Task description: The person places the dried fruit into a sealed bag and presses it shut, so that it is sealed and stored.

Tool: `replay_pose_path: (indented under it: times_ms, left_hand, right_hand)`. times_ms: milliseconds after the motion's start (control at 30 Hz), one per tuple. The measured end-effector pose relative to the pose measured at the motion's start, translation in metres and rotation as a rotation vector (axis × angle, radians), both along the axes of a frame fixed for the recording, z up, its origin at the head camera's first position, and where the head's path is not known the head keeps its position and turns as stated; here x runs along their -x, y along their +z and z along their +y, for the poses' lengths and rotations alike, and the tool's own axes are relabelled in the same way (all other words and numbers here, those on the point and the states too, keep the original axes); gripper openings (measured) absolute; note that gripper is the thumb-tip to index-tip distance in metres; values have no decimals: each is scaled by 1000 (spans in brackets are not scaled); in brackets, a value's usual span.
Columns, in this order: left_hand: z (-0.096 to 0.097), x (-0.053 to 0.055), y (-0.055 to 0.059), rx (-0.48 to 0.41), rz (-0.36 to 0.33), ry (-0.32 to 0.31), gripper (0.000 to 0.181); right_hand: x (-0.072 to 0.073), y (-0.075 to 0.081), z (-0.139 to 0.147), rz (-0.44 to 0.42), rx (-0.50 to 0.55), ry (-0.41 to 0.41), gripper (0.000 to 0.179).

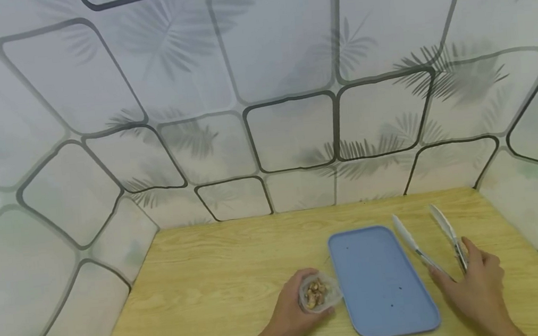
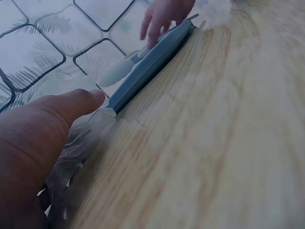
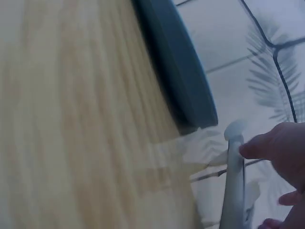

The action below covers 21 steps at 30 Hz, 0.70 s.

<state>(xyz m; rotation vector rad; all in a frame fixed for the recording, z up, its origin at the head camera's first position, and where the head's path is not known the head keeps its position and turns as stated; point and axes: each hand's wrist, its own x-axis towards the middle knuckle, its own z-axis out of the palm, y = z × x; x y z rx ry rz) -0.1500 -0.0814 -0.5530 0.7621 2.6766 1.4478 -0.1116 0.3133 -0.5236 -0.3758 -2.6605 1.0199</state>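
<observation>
My left hand (image 1: 293, 310) grips a small clear plastic cup (image 1: 333, 290) with brown nut pieces (image 1: 316, 293) inside. The cup sits right at the left edge of a blue tray (image 1: 380, 281). In the left wrist view the thumb (image 2: 71, 102) lies along the cup's side. To the right of the tray my right hand (image 1: 478, 283) holds a pair of tongs (image 1: 409, 236), thumb on one arm and fingers on the other. The tongs' pale tips are spread apart and point toward the back wall. In the right wrist view the thumb (image 3: 259, 145) touches one tong arm (image 3: 233, 181).
Several dark specks dot the tray's surface. Tray, cup and tongs are on a light wood-grain table (image 1: 211, 280). Behind it and at both sides rise pale walls (image 1: 295, 133) with a line-and-leaf pattern.
</observation>
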Motion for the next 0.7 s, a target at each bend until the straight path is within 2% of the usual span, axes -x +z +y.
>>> replay_pose_path:
  times_ms: [133,300,500,600,700]
  left_hand:
    - [0,-1,0,0,-7,-5,76]
    - [2,-2,4,-17,-38,-5,75]
    - [2,-1,6,-47,-86,-11,75]
    - [0,1,10,-55,-98,-28,75]
    - [-3,2,17,-63,-100,-51,74]
  right_hand:
    - [-2,9,-16,210,14,-37,93]
    - [-5,26,-40,285,105,32,76]
    - [-6,28,-67,475,138,68,61]
    - [-9,27,-81,541,150,128,57]
    - [-8,25,-93,631,143,264,59]
